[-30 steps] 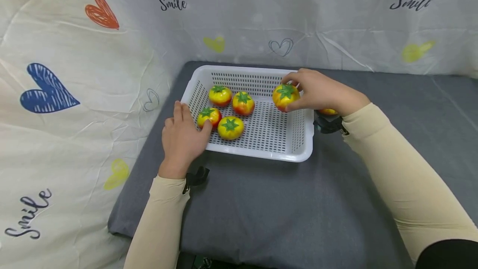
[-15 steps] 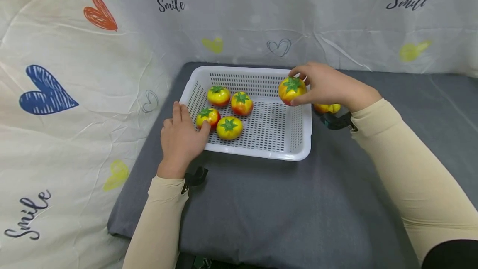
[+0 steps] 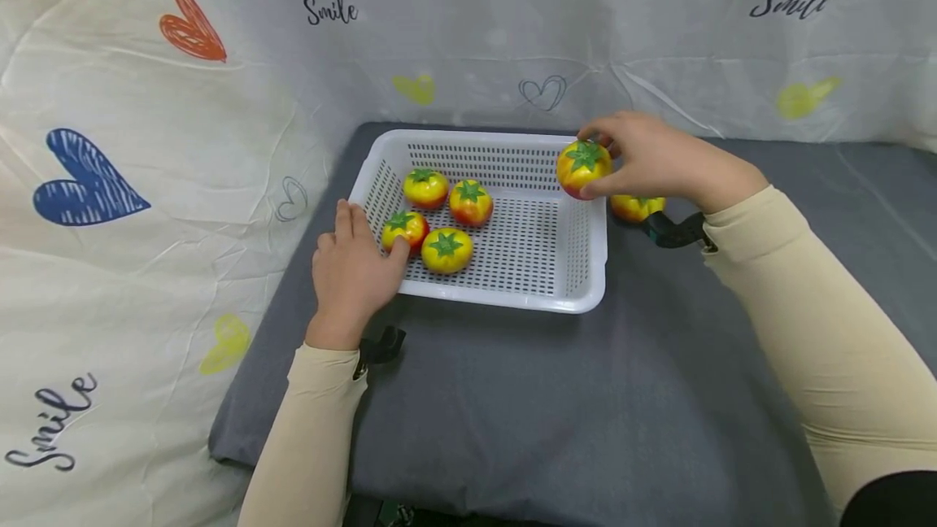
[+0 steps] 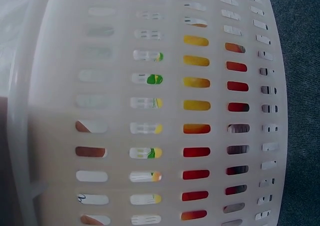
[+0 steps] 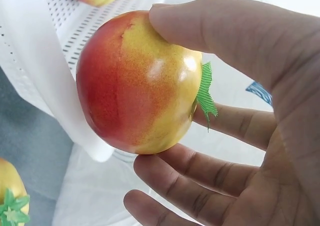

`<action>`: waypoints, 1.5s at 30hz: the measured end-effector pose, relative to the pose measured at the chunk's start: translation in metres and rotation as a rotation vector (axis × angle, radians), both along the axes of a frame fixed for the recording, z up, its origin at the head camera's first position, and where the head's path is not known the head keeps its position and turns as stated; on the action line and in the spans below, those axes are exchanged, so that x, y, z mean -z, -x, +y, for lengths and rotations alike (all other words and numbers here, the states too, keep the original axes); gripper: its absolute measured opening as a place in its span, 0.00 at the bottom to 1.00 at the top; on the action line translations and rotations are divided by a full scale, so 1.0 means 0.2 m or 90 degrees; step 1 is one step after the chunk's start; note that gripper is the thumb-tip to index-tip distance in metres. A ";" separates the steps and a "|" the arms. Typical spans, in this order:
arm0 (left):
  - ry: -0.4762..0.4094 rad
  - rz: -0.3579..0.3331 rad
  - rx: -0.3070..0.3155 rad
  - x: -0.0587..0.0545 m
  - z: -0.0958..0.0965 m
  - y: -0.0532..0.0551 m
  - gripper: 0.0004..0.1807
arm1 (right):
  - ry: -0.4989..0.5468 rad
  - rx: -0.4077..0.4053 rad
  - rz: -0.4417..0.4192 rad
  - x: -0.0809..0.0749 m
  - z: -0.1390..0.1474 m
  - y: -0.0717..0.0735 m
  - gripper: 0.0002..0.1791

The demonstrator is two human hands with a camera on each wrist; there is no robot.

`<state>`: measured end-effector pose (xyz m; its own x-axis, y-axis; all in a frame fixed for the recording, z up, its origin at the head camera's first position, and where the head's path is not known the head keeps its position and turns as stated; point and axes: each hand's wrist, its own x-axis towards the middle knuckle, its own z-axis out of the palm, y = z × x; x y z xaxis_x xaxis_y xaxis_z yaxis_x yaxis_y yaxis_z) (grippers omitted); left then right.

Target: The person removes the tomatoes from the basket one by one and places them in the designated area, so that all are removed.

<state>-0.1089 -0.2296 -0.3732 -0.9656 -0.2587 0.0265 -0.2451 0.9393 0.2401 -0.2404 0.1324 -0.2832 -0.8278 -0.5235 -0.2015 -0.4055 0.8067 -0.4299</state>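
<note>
My right hand (image 3: 651, 157) grips a yellow-red artificial tomato (image 3: 583, 167) with a green star-shaped leaf top, over the right end of a white perforated plastic basket (image 3: 505, 298). In the right wrist view, thumb and fingertips pinch this tomato (image 5: 135, 86) beside the basket's rim. Several similar tomatoes (image 3: 446, 250) lie in the basket's left half. At its front left corner my left hand (image 3: 355, 279) holds the basket, with the thumb over the rim near a tomato (image 3: 395, 228). The left wrist view shows the slotted outer wall (image 4: 170, 116), tomato colours visible through the slots.
Another tomato (image 3: 633, 208) lies on the grey cloth-covered table (image 3: 512, 397), just right of the basket and partly behind the right hand. A pale curtain (image 3: 468, 39) printed with hearts and "Smile" hangs along the back and left sides.
My right hand has moved to the right and slightly back with its tomato, from above the basket floor to its right rim. The left hand stays at the corner.
</note>
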 end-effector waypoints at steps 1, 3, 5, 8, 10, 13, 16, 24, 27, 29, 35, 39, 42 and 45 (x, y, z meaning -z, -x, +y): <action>0.000 0.001 -0.001 0.00 0.00 0.00 0.50 | -0.001 0.002 0.001 0.00 0.00 0.00 0.46; -0.001 0.001 -0.002 -0.01 0.00 0.00 0.49 | 0.000 0.006 0.001 -0.01 0.01 0.00 0.46; -0.002 0.000 -0.002 -0.01 0.00 0.00 0.50 | 0.000 0.007 0.006 -0.02 0.02 0.00 0.46; -0.007 -0.004 -0.004 -0.01 0.00 0.00 0.50 | 0.005 0.008 0.010 -0.02 0.05 0.01 0.46; -0.010 -0.006 -0.006 -0.01 0.00 0.00 0.50 | 0.004 0.011 0.015 -0.03 0.07 0.01 0.46; -0.013 -0.007 -0.009 -0.02 0.00 0.01 0.50 | 0.003 0.014 0.022 -0.04 0.09 0.01 0.46; -0.014 -0.004 -0.010 -0.02 0.00 0.01 0.50 | 0.002 0.014 0.029 -0.04 0.12 0.02 0.46; -0.018 -0.004 -0.008 -0.02 0.01 -0.01 0.50 | 0.003 0.003 0.055 -0.01 0.19 0.01 0.45; -0.016 -0.003 -0.008 -0.01 0.01 -0.02 0.49 | 0.004 0.014 0.042 0.01 0.22 0.01 0.46; -0.016 0.001 -0.007 -0.01 0.01 -0.02 0.50 | 0.003 0.023 0.033 0.02 0.23 0.01 0.47; -0.017 0.002 -0.009 -0.01 0.01 -0.01 0.50 | -0.001 0.039 0.028 0.04 0.28 0.01 0.49; -0.013 -0.004 -0.011 -0.01 0.01 -0.01 0.50 | -0.005 0.045 0.031 0.06 0.30 0.01 0.49; -0.012 -0.005 -0.014 -0.02 0.01 -0.02 0.50 | -0.002 0.048 0.034 0.07 0.32 0.01 0.49; -0.013 -0.005 -0.013 -0.01 0.01 -0.02 0.50 | 0.001 0.050 0.035 0.09 0.35 0.02 0.49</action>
<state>-0.1057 -0.2271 -0.3703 -0.9602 -0.2791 0.0141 -0.2663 0.9291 0.2568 -0.2439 0.2032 -0.3018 -0.8760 -0.4569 -0.1546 -0.3640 0.8364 -0.4097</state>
